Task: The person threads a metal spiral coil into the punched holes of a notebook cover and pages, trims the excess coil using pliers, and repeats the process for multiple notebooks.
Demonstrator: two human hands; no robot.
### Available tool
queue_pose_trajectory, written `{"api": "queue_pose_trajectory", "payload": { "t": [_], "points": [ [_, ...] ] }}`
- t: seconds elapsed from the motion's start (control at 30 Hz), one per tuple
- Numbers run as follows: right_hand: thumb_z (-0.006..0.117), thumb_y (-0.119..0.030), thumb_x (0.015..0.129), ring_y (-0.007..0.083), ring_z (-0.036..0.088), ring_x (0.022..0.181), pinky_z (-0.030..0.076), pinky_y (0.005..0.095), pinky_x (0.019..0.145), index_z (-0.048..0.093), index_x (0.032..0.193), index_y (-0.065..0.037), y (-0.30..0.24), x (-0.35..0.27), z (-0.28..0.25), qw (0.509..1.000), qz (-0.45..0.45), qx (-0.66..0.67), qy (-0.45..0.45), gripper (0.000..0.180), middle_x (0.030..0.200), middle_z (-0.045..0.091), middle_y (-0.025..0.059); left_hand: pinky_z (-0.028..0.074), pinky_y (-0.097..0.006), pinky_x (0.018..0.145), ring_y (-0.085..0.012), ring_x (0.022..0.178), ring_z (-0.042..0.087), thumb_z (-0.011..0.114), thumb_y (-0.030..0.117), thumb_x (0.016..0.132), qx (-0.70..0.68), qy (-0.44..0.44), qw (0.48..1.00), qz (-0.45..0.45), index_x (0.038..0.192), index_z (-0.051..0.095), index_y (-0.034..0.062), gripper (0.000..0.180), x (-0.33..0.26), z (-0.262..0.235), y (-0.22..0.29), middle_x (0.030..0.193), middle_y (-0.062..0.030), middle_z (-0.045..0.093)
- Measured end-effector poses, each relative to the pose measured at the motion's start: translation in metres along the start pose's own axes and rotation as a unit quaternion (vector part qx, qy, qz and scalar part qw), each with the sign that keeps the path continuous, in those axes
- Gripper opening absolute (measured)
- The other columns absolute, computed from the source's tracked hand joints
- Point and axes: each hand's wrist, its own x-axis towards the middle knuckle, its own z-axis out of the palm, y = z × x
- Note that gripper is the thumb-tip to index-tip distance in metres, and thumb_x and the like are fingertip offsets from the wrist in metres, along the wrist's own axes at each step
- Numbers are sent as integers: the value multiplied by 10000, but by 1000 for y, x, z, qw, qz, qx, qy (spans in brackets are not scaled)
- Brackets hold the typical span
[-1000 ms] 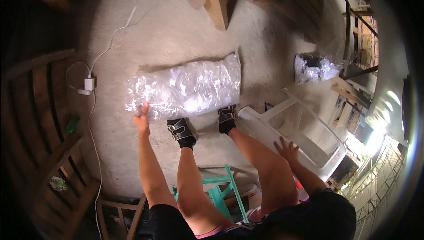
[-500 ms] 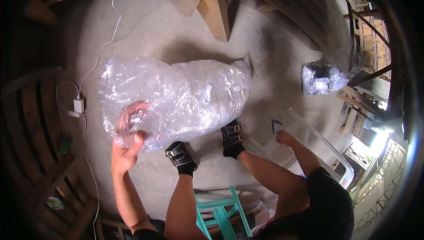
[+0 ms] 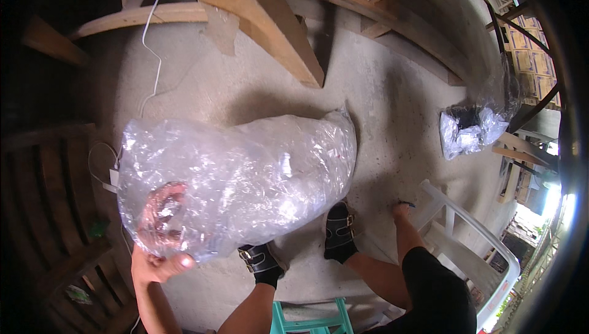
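A big clear plastic bag (image 3: 245,174), crinkled and bulging, stretches across the middle; clear plastic shows inside it. My left hand (image 3: 156,257) grips its near-left edge, the thumb outside and the curled fingers showing through the film. Out to the right, beside a white plastic stool (image 3: 472,236), my right hand (image 3: 401,212) is closed around a small, thin dark-blue item (image 3: 407,204). Its kind is too small to make out, and most of that hand's fingers are hidden.
Wooden beams (image 3: 264,21) stand at the far side, slatted wood (image 3: 49,180) at left. A green stool (image 3: 310,318) is near my legs. An opened bag with silvery contents (image 3: 469,134) lies at right. A white cable (image 3: 153,64) runs along the left floor.
The view has shifted, and the bag now sits lower and nearer. My left hand keeps its grip on the edge. My right hand has moved up with the small dark-blue item turned.
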Motion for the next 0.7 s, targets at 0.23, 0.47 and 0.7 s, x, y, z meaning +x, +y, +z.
{"api": "queue_pose_trajectory", "payload": {
  "t": [0.23,0.47,0.7],
  "points": [
    [516,-261,879,356,492,1172,403,423,966,333,1358,-31,-2,-8,-5,989,-16,97,107,561,1270,496,233,489,-394,866,-235,1141,511,854,53,541,41,-101,948,-298,1265,424,-57,848,-37,-52,-38,1289,-173,482],
    [551,-198,861,379,536,1069,432,438,880,467,1230,-54,-75,-126,-57,968,-227,100,48,405,1122,567,224,445,-399,935,-249,1182,488,693,67,687,161,-183,941,233,1193,563,142,528,6,68,30,1358,-84,454],
    [618,-106,711,326,620,741,470,404,680,632,956,-56,-55,-115,-184,863,-486,80,-110,251,773,632,181,444,-390,846,-228,1033,499,597,162,682,253,-98,734,623,710,645,97,85,107,234,129,917,-73,578]
  ]
}}
